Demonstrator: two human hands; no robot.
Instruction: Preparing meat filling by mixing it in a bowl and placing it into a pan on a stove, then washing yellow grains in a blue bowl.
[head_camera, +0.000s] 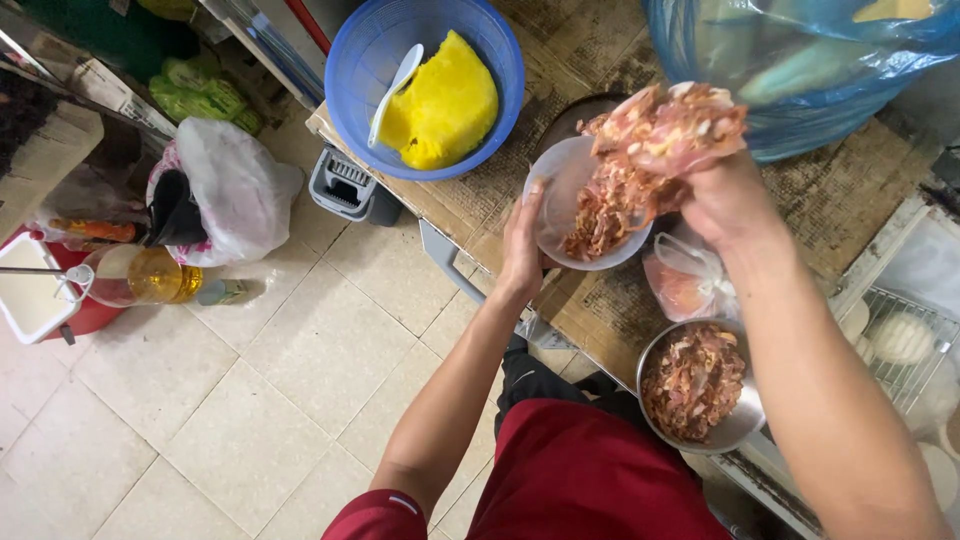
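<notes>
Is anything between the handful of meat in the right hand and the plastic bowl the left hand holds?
Nothing visible. The right hand holds the meat directly over the plastic bowl, which the left hand grips by its near rim. Strands of meat already hang into the bowl; its mouth is open.

The blue plastic bag (800, 70) runs off the top edge; its contents, beyond the desk (850, 190), blur together.

Blue plastic bag (800, 60) top right; white bag (235, 190) on floor left
</notes>
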